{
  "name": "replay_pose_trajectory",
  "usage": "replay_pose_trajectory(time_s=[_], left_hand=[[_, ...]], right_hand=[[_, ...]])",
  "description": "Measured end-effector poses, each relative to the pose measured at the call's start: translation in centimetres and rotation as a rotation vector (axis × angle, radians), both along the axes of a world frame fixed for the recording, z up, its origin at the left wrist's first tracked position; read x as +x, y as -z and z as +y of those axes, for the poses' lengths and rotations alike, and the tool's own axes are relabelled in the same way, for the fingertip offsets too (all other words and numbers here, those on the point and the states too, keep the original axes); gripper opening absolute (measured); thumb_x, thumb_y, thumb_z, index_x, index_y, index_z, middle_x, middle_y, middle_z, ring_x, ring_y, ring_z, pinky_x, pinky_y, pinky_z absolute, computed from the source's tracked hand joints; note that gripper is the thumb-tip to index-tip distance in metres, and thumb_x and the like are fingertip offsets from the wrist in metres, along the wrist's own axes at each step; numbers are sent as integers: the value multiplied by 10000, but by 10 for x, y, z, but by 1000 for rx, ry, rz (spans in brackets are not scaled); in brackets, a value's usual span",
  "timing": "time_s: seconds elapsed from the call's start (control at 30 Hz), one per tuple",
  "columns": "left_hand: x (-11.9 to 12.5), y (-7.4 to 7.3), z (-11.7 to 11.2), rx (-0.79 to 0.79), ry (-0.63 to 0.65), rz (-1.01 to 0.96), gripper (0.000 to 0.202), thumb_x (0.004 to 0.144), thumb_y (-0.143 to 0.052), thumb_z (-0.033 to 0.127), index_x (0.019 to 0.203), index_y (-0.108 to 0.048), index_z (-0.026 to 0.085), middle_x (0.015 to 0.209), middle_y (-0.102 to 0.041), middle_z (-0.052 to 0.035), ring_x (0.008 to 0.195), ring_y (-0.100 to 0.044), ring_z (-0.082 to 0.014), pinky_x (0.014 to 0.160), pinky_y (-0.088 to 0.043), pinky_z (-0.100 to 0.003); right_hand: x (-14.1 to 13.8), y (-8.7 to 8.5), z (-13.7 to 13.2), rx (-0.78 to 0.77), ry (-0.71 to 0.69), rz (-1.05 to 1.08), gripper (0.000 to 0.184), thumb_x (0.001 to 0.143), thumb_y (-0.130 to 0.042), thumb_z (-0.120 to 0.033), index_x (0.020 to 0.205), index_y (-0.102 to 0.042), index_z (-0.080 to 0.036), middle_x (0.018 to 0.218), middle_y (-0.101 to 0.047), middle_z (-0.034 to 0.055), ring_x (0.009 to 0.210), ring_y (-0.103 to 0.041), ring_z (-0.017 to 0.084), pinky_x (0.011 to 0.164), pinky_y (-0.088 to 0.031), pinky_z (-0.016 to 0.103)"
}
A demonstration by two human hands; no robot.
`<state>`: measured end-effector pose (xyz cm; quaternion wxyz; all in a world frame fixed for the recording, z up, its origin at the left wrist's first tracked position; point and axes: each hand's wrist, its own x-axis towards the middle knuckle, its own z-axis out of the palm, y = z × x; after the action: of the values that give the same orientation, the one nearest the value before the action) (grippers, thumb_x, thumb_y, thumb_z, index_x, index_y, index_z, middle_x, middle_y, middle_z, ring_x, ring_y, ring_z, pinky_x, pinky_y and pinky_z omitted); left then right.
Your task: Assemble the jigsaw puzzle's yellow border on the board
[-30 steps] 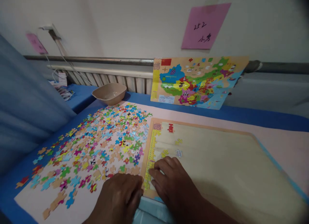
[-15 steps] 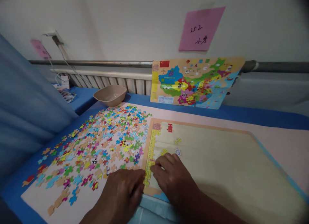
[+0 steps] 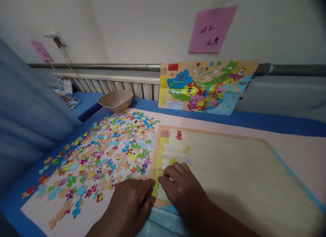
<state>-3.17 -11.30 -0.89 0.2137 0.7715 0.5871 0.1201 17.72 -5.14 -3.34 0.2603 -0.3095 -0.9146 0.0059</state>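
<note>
My right hand (image 3: 182,184) rests on the puzzle board (image 3: 234,169), fingers curled, its thumb and forefinger at the right side of a yellow puzzle piece (image 3: 158,174) in the strip along the left border. From the left, my left hand (image 3: 133,199) reaches over the wooden rim with bent fingers. Its fingertips meet the lower yellow pieces, and whatever is between them is hidden. A red puzzle piece (image 3: 179,135), a yellow puzzle piece (image 3: 187,149) and a white printed puzzle piece (image 3: 187,161) lie loose on the board. Another yellow piece (image 3: 173,160) sits just above my right knuckles.
Many loose puzzle pieces (image 3: 109,152) spread over the pale sheet left of the board. Behind them stands a beige bowl (image 3: 115,100). A colourful map picture (image 3: 206,89) leans against the wall rail. A blue curtain (image 3: 33,107) hangs at the left.
My hands stay at the yellow strip with only tiny finger shifts. The left fingertips sit slightly further right and lower. The loose pieces have not moved.
</note>
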Motion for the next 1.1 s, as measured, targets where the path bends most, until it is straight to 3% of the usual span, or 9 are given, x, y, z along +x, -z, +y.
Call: replay_pose_trajectory(time_s=[0.2, 0.33, 0.47, 0.67, 0.83, 0.93, 1.1], left_hand=[[-1, 2, 0, 35, -76, -55, 164, 823, -617, 146, 767, -491, 235, 701, -611, 39, 661, -561, -185, 628, -277, -300], [-4, 3, -3, 28, -134, -176, 118, 865, -582, 144, 791, -584, 237, 748, -645, 28, 704, -589, -179, 658, -333, -298], [-5, 2, -6, -22, -173, -335, 164, 927, -555, 184, 789, -627, 234, 784, -661, 17, 730, -607, -166, 679, -380, -297], [-7, 4, -4, -122, -277, -647, 211, 937, -606, 296, 746, -564, 216, 738, -641, -6, 692, -573, -156, 645, -447, -269], [-11, 7, -2, -171, -387, -871, 142, 908, -704, 333, 972, -712, 207, 790, -638, 9, 691, -593, -134, 629, -490, -233], [-9, 8, -2, -187, -400, -924, 225, 880, -746, 364, 1031, -779, 200, 784, -687, -7, 678, -630, -141, 620, -507, -235], [-11, 11, -3, -237, -371, -957, 184, 901, -745, 331, 1014, -812, 201, 818, -779, -38, 684, -686, -159, 637, -550, -253]], right_hand=[[-1, -2, -1, -19, 11, -14, 143, 972, -695, -92, 878, -694, -200, 917, -639, 40, 852, -479, 212, 786, -316, 366], [-1, -1, -1, -8, 1, -2, 143, 968, -700, -91, 871, -683, -196, 909, -640, 39, 847, -476, 213, 784, -314, 369], [-1, 0, 1, 4, 1, -18, 147, 970, -693, -95, 868, -679, -200, 901, -641, 36, 836, -475, 211, 775, -308, 368], [-2, -5, -3, -12, 13, -20, 139, 972, -715, -112, 873, -678, -204, 904, -660, 34, 852, -508, 216, 788, -319, 376], [-7, -13, -13, -129, -32, 19, 125, 945, -808, -253, 924, -687, -234, 897, -669, 7, 869, -522, 227, 815, -326, 381], [-8, -16, -18, -199, -72, 48, 255, 875, -893, -348, 971, -687, -233, 928, -689, 5, 880, -531, 233, 810, -324, 378], [-8, -15, -18, -163, -9, 84, 193, 894, -853, -256, 888, -662, -229, 853, -669, 2, 826, -508, 226, 789, -304, 373]])
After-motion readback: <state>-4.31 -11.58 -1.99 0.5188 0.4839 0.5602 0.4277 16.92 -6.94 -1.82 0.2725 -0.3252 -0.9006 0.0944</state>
